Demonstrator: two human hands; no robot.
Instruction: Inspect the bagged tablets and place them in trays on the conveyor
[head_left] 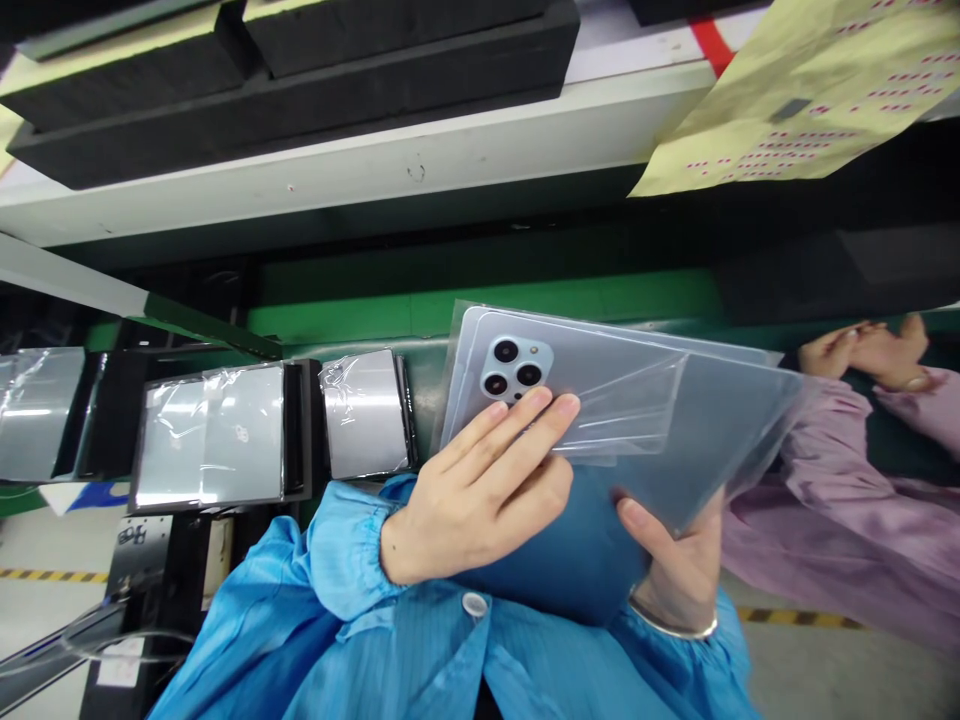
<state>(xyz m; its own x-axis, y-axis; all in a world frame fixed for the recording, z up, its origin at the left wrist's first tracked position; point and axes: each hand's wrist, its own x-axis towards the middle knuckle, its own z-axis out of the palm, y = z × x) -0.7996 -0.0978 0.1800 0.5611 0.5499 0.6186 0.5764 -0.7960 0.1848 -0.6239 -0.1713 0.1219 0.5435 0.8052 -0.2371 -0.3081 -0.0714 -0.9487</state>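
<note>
The left hand (480, 495) lies on a film-covered tablet (622, 425).

No text, brand or number can be read, the held blue-grey tablet (615, 350) included. Rows of small red characters (817, 137) are printed on the yellow sheet (739, 130) at upper right, a white label (120, 664) is stuck on dark equipment (178, 570) at lower left, and a tiny pale mark (241, 433) is seen on a wrapped panel (247, 472) at left, all too small or blurred to be made out. Yellow-and-black striped marking (52, 576) is seen on the floor (45, 630), left and right.
</note>
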